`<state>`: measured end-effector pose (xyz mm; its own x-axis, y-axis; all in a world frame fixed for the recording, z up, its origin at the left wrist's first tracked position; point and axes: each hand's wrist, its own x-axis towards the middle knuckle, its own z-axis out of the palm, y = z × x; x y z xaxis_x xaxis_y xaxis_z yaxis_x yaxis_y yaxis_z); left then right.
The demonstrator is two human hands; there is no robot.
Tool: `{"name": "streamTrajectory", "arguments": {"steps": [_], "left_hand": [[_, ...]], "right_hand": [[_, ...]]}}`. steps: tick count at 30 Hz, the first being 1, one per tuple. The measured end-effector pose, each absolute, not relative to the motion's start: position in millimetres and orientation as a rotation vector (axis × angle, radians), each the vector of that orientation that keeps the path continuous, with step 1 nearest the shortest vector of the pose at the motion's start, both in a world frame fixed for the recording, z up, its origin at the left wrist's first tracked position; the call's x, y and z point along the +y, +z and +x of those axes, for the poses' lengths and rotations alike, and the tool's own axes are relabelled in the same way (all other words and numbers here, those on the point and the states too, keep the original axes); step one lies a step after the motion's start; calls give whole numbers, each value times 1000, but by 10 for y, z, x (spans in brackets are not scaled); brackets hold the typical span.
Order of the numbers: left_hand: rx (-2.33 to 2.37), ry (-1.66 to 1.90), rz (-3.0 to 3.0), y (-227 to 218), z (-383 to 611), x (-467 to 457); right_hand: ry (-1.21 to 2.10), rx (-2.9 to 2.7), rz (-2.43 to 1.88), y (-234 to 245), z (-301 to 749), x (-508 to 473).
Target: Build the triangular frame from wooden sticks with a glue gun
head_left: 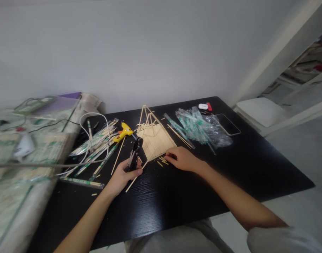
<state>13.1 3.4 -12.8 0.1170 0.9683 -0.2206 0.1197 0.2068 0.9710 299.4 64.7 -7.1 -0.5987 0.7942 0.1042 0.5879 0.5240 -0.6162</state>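
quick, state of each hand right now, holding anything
Left hand: closed, holding a black hand tool and a thin stick.
Right hand: fingers curled beside short stick pieces; cannot tell if it grips one.

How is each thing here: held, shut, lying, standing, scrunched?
Black pliers-like tool, held in left hand
Thin stick, held there too
Right hand, fingers curled
Stick model, triangular frame standing
Short stick pieces, scattered
Yellow glue gun, lying sideways
Plastic wrappers, crumpled
Wrapped sticks, lying
White case, looks shut
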Motion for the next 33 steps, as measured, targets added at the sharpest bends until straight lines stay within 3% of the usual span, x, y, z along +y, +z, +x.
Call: {"name": "streamTrajectory", "arguments": {"steps": [33], "left_hand": [[1352, 857, 1286, -121, 122, 51]], "right_hand": [[624, -2443, -1134, -192, 2914, 586]]}}
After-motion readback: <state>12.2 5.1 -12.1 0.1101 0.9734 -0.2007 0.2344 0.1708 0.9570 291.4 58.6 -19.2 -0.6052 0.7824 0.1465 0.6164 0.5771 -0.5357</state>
